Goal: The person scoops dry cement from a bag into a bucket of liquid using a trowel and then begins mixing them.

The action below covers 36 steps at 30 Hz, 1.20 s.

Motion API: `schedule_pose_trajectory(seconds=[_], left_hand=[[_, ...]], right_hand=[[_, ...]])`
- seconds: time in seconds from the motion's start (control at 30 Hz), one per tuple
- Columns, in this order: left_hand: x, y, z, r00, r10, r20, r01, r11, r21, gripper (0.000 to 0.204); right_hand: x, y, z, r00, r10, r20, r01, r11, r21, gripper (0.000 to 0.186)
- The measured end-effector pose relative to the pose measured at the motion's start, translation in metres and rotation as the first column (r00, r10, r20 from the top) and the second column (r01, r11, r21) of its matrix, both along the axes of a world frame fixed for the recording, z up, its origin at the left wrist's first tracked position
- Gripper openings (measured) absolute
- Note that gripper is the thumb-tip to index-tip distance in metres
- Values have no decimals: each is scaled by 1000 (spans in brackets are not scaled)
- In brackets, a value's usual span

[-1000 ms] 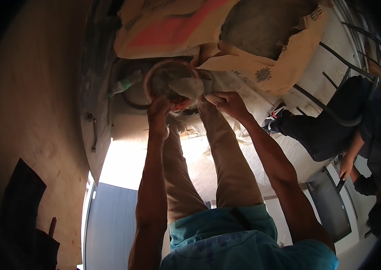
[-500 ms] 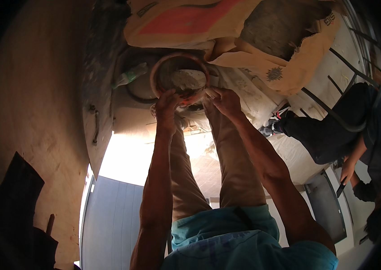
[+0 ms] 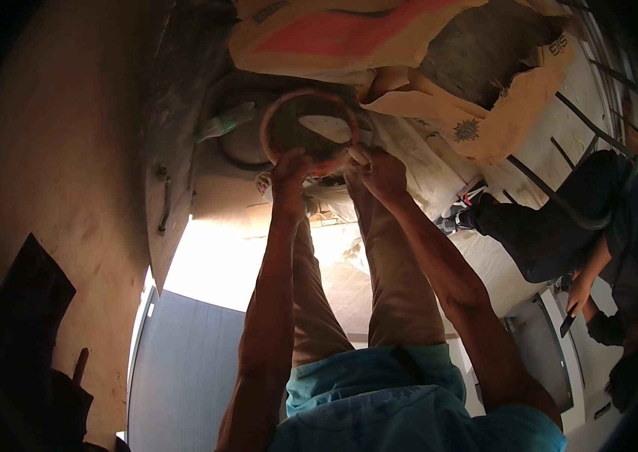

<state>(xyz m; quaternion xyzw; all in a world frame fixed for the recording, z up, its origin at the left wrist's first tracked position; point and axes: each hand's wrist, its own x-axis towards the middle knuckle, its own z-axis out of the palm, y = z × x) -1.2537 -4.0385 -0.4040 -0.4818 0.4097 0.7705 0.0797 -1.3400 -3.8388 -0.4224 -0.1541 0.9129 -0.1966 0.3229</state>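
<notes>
A round sieve with a reddish-orange rim is held low in front of my legs. My left hand is closed on the near left part of its rim, with the fingertips partly hidden. On the near right, my right hand pinches the rim with the thumb on top. A pale oval patch shows inside the ring; whether it lies in the sieve or below it I cannot tell. Beyond the sieve lies a torn brown paper sack, its opening showing grey powder.
Left of the sieve lie a clear plastic bottle with a green label and a dark round rim. A person in dark clothes sits at the right on a black metal-framed chair, holding a phone. A wooden panel stands along the left.
My view has shifted slightly, so the sack and sieve appear farther right. The pale patch inside the ring was lumpy and grainy before; now it looks smoother. Both hands keep their hold.
</notes>
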Motion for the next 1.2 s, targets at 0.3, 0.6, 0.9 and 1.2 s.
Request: schedule_pose_trajectory(seconds=[0.3, 0.6, 0.9, 1.2], left_hand=[[-5, 27, 11, 998, 65, -14, -66, 988, -142, 33], [7, 19, 60, 994, 71, 83, -56, 983, -173, 27], [60, -10, 118, 992, 99, 73, -73, 951, -301, 33], [167, -60, 106, 997, 49, 57, -23, 917, -397, 36]], right_hand=[[0, 8, 31, 937, -264, 230, 286, 956, -70, 46], [-3, 7, 87, 607, -458, 649, 642, 764, -61, 54], [21, 10, 105, 462, -412, 785, 722, 689, -63, 43], [49, 9, 105, 412, -349, 842, 721, 690, -67, 42]])
